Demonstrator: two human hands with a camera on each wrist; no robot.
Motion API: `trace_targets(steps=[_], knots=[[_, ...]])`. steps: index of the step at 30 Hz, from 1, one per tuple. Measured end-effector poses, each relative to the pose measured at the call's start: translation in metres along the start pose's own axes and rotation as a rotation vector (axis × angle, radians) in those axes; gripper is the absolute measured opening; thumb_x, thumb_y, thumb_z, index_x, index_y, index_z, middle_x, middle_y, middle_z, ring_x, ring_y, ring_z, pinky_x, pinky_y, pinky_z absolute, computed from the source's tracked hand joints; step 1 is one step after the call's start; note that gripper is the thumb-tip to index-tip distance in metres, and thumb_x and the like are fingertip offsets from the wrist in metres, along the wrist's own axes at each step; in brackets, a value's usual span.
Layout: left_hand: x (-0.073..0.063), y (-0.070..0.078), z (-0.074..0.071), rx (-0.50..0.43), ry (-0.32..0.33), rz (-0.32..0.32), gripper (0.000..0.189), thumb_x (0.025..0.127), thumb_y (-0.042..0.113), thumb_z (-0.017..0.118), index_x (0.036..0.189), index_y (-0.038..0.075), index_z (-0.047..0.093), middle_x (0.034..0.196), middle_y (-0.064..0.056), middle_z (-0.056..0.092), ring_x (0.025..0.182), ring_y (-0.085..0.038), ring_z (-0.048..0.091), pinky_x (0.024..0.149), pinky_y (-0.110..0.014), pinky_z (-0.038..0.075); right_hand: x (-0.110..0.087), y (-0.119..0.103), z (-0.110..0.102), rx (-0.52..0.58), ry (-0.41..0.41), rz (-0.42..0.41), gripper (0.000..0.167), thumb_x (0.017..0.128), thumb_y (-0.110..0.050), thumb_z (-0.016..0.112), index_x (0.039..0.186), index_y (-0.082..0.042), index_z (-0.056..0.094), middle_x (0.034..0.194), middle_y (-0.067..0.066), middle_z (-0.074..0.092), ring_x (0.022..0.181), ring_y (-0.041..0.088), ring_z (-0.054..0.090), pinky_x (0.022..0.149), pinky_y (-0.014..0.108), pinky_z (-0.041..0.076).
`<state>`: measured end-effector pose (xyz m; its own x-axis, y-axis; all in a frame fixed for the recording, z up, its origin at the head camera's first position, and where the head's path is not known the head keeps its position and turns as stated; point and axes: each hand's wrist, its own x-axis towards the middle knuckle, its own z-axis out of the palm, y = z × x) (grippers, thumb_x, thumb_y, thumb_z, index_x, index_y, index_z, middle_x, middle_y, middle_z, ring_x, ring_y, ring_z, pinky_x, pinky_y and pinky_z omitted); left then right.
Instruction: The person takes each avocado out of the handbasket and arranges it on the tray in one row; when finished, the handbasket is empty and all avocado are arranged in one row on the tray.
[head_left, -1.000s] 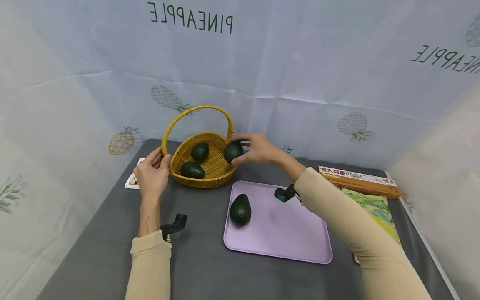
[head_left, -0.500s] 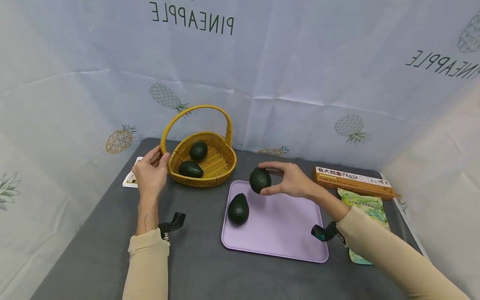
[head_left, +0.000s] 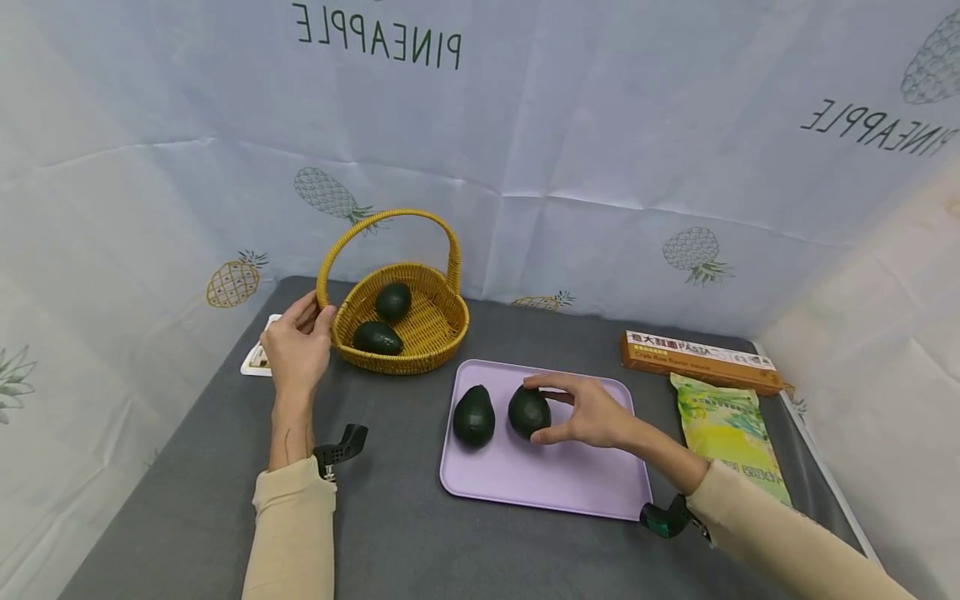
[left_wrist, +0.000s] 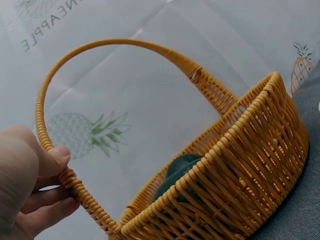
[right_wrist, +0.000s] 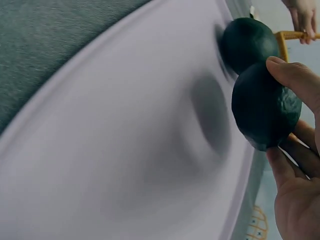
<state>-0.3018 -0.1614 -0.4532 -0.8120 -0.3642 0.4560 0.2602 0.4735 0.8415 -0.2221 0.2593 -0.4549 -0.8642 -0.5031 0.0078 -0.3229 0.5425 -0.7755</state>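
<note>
My right hand (head_left: 592, 412) holds a dark green avocado (head_left: 528, 412) between thumb and fingers over the lilac tray (head_left: 540, 483). In the right wrist view a gap shows between this avocado (right_wrist: 262, 107) and its shadow on the tray. Another avocado (head_left: 474, 416) lies on the tray's left side. At the back left stands a yellow wicker basket (head_left: 442, 337) with two avocados in it, one behind (head_left: 393, 302) and one in front (head_left: 378, 338). My left hand (head_left: 298, 342) pinches the left foot of the basket's handle (left_wrist: 75, 182).
A pasta box (head_left: 697, 362) lies at the back right, with a green and yellow packet (head_left: 727, 429) in front of it. Left of the basket, a white card (head_left: 257, 358) is partly covered by my left hand. A patterned cloth (head_left: 585, 125) hangs behind the table (head_left: 390, 517).
My right hand has carried the avocado out of the basket, rightward and toward me, over the tray beside the other avocado. The left hand keeps its hold on the handle.
</note>
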Motion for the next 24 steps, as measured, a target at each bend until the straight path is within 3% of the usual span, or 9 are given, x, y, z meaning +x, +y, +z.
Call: trace_targets(steps=[9, 24], knots=[[0.000, 0.001, -0.001, -0.016, -0.011, -0.018, 0.041, 0.101, 0.018, 0.073, 0.139, 0.004, 0.067, 0.131, -0.020, 0.071, 0.118, -0.032, 0.072, 0.097, -0.030, 0.062, -0.004, 0.005, 0.012, 0.014, -0.013, -0.005, 0.076, 0.075, -0.023, 0.097, 0.142, -0.011, 0.064, 0.143, 0.003, 0.065, 0.138, 0.025, 0.057, 0.118, 0.041, 0.049], [0.001, 0.001, -0.001, -0.013, -0.013, -0.026, 0.041, 0.101, 0.019, 0.073, 0.139, 0.004, 0.067, 0.131, -0.019, 0.071, 0.118, -0.031, 0.072, 0.097, -0.030, 0.062, -0.003, 0.003, 0.019, -0.091, -0.008, -0.028, 0.088, 0.077, -0.026, 0.095, 0.152, -0.007, 0.054, 0.153, 0.009, 0.058, 0.141, 0.022, 0.055, 0.116, 0.047, 0.051]])
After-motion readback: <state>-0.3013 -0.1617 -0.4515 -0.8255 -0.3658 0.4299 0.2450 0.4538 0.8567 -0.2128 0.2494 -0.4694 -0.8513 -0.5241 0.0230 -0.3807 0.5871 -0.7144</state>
